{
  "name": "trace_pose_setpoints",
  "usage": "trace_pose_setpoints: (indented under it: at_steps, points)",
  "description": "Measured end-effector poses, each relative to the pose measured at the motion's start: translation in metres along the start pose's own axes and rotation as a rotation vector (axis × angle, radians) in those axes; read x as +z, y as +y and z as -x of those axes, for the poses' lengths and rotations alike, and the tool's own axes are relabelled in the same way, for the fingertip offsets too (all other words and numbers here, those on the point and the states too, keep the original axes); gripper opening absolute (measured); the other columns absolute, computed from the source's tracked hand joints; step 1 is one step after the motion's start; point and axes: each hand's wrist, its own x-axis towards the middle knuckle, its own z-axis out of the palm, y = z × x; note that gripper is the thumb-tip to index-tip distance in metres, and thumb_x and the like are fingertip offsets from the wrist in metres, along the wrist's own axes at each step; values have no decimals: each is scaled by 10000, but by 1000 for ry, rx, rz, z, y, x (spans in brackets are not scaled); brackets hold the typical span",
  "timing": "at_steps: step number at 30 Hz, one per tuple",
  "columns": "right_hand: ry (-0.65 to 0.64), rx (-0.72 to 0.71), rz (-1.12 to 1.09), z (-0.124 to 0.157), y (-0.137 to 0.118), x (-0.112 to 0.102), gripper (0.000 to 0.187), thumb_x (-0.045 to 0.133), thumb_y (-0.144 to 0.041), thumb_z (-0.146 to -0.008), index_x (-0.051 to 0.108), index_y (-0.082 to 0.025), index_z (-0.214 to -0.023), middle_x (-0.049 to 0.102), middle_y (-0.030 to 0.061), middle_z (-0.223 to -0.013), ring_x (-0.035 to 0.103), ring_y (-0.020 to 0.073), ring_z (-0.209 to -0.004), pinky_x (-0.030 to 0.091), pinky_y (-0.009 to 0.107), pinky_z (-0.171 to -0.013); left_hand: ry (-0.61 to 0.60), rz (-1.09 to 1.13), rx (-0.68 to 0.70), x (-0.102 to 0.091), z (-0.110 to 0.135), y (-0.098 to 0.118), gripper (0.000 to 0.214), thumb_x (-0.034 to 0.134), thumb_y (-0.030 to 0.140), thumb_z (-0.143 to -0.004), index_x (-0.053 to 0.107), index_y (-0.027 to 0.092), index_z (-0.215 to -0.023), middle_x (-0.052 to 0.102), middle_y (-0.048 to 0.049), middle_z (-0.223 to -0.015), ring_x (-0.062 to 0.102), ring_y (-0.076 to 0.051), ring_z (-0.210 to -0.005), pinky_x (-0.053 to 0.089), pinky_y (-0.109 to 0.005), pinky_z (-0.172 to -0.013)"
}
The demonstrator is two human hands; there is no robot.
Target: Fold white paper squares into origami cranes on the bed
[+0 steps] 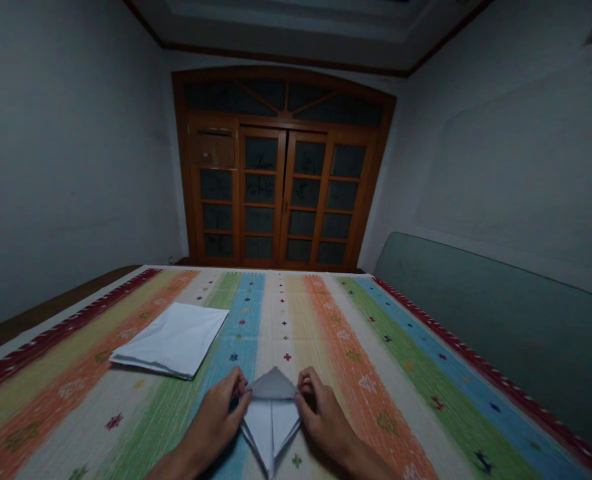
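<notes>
A folded white paper piece [271,420] lies on the striped woven cover [356,373], its top forming a grey-shaded triangular flap and its lower end tapering to a point. My left hand [216,417] pinches the paper's left corner between thumb and fingers. My right hand [321,413] grips the right corner in the same way. Up to the left, beyond my left hand, rests a second white paper piece [171,340], folded flat with layered edges and apart from both hands.
The multicoloured cover spreads over a bed or low platform. A grey-green padded panel [486,333] runs along the right side, and a dark wooden edge [41,313] runs along the left. Glazed wooden doors [281,193] stand beyond the far end.
</notes>
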Motion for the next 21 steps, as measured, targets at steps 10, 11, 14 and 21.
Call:
trace_pose_setpoints:
  at_steps: [10,11,14,21]
  points:
    - [106,12,139,-4,1,6,105,487,-280,-902,448,-240,-813,564,-16,-672,582,183,-592,411,255,-573,-8,-26,-21,-1,-1,6,317,514,407,-932,507,242,-661,698,-51,-747,686,-261,-791,517,-332,-777]
    - [108,15,139,-5,0,6,104,482,-279,-902,452,-239,-812,574,-11,-676,592,184,-597,419,255,-577,-15,0,-13,-2,0,7,311,517,418,-940,554,236,-691,713,-55,-779,690,-265,-817,518,-334,-792]
    - [123,9,144,-5,-2,5,95,483,-278,-903,479,-233,-820,610,5,-689,620,192,-616,443,260,-595,-49,105,28,-7,1,9,303,503,432,-973,661,222,-822,742,-69,-888,694,-267,-886,525,-338,-832]
    - [113,-4,109,-3,-4,4,45,487,-234,-892,506,-226,-851,666,28,-716,647,202,-638,466,260,-595,-125,193,88,-7,0,5,223,563,365,-955,719,211,-909,760,-95,-997,692,-286,-985,515,-383,-921]
